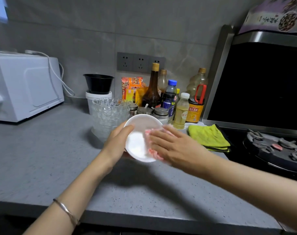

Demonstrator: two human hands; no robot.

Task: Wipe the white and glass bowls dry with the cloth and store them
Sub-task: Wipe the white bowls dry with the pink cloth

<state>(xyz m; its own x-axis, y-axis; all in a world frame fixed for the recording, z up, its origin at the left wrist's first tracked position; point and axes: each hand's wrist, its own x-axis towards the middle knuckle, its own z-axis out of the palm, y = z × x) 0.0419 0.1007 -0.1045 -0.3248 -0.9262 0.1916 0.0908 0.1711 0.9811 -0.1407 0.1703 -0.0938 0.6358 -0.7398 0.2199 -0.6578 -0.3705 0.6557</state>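
Note:
A white bowl (137, 141) is held tilted above the grey counter (42, 158), its inside facing me. My left hand (117, 141) grips its left rim, thumb over the edge. My right hand (171, 146) lies flat with straight fingers and presses a pink and white cloth (152, 152) against the bowl's inner right side. Just behind the left hand, a stack of several glass bowls (108, 114) stands on the counter.
A white microwave (23, 87) sits at the left. Behind the glass bowls are a black bowl (98, 83) on a white tub, sauce bottles (169, 95) and jars. A yellow-green cloth (208, 137) lies at the right beside a black stove (276, 150).

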